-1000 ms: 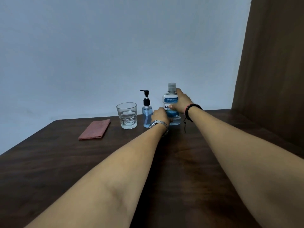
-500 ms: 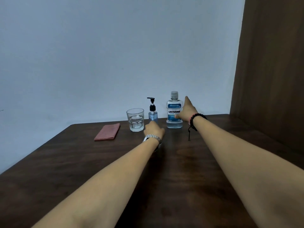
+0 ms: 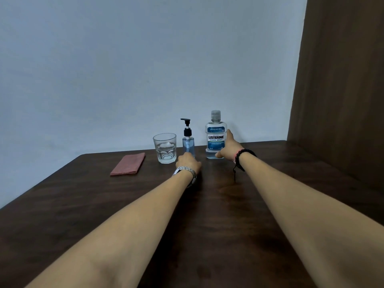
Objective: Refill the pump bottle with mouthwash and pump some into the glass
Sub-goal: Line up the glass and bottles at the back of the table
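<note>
A clear mouthwash bottle (image 3: 215,138) with a blue label and clear cap stands upright at the table's far edge. My right hand (image 3: 229,148) rests against its right side, thumb low at the base and forefinger spread up along the edge. A small pump bottle (image 3: 188,142) with a black pump and bluish liquid stands to its left. My left hand (image 3: 187,161) lies just in front of the pump bottle's base, fingers curled away from view. A clear faceted glass (image 3: 165,148) stands left of the pump bottle.
A folded reddish cloth (image 3: 128,164) lies left of the glass on the dark wooden table (image 3: 83,204). A pale wall runs behind the table. A brown wooden panel (image 3: 340,80) rises at the right.
The view has pulled back and up, so the objects look farther away. My right hand slid off the front of the mouthwash label to its right side. My left hand moved left, toward the pump bottle.
</note>
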